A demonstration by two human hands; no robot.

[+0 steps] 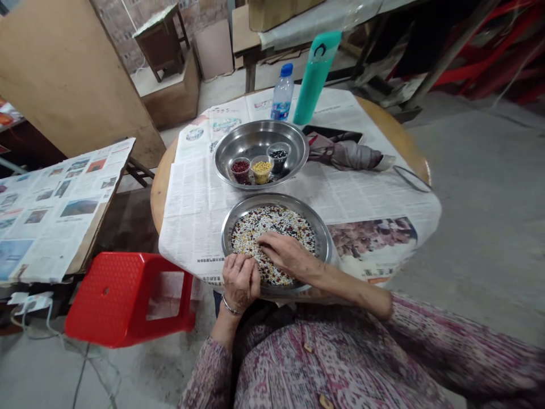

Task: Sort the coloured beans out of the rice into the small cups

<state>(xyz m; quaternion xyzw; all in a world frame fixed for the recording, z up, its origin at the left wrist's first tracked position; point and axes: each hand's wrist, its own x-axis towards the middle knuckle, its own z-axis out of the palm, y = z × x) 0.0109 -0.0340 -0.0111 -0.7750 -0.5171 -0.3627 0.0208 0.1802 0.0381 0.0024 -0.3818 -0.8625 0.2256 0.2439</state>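
Our left hand [240,281] and right hand [287,255] work close together in front of our body, the fingers [267,241] of the right hand nearly meeting the left. The left hand stands with knuckles raised and fingers curled downward, a thin metal bangle [231,307] at the wrist. The right hand lies palm down, fingers extended and slightly spread. Our bare right forearm [353,289] crosses in from the lower right, its patterned sleeve [447,346] ending near the elbow, while the left forearm [223,329] rises steeply from a matching cuff [206,369].
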